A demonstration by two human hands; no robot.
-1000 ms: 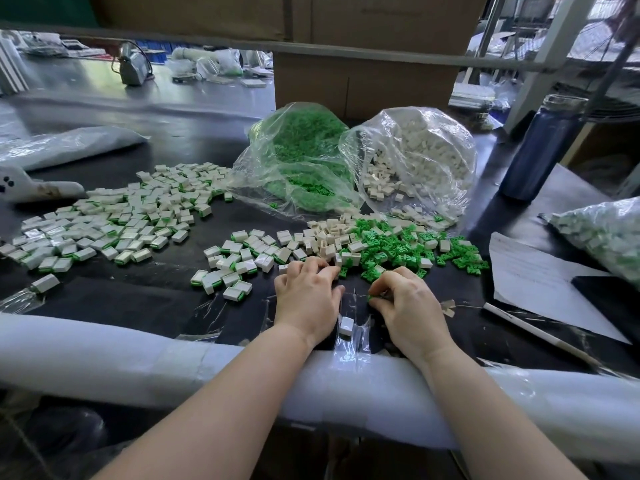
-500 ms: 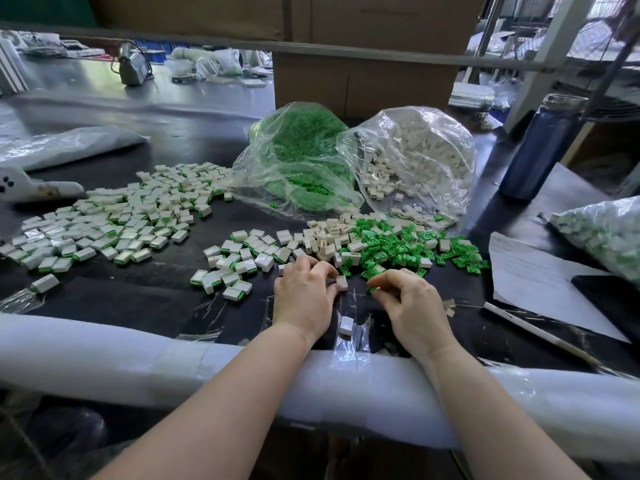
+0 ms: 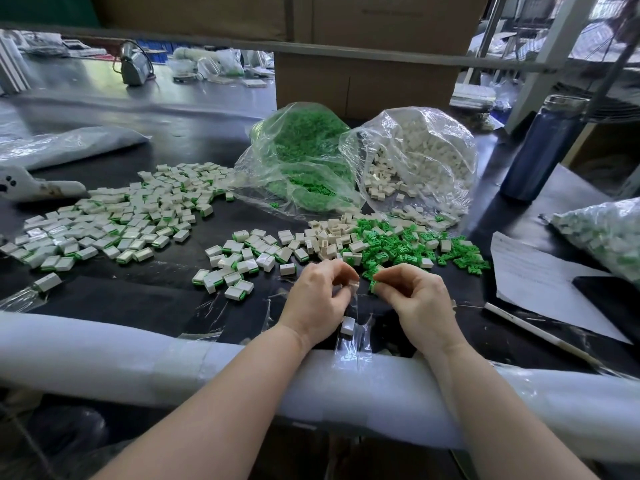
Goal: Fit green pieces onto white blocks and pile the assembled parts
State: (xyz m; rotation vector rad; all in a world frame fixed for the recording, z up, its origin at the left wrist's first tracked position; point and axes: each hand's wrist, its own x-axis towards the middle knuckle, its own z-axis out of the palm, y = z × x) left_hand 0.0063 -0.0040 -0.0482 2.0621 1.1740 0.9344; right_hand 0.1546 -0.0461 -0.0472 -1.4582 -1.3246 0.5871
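Left hand (image 3: 320, 295) pinched a white block (image 3: 354, 285); right hand (image 3: 414, 295) pinched a green piece (image 3: 372, 286), the two parts just apart above the table (image 3: 138, 296).

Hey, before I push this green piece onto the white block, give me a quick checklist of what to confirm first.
1. White block pinched in left hand: ok.
2. Green piece pinched in right hand: ok.
3. Two parts close but not yet touching: ok.
4. Green piece turned the right way for the slot: cannot tell, fingers hide it.
5. Room on the pile of finished parts at left: ok.
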